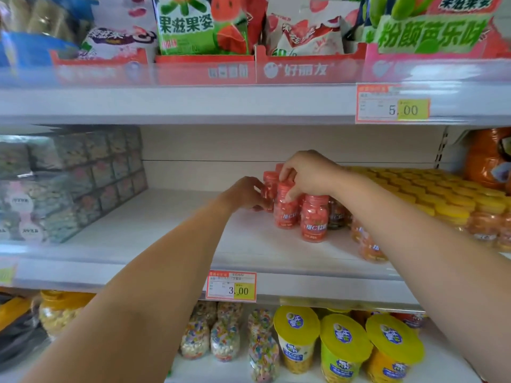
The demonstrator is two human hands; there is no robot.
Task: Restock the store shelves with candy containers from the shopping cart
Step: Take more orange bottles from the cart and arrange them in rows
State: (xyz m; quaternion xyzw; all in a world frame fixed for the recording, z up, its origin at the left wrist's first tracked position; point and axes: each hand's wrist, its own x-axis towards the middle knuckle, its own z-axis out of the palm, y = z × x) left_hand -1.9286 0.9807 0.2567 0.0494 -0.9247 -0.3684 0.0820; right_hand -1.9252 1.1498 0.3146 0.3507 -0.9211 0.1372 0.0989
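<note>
Fingers of my right hand (307,172) clamp one red candy bottle (286,210) on the shelf (166,230); at nine o'clock, my left hand (246,193) touches a second bottle (267,189), grip indeterminate.

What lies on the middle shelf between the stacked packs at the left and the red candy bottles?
Only bare white shelf, in the head view; the left hand reaches across it toward the red candy bottles.

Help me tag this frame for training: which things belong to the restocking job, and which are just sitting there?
In the job: red candy bottles; right hand pinching one; left hand against them; middle shelf.

Just there: yellow-lidded jars; snack bags; yellow-lidded cups; price tag; wrapped packs.
</note>
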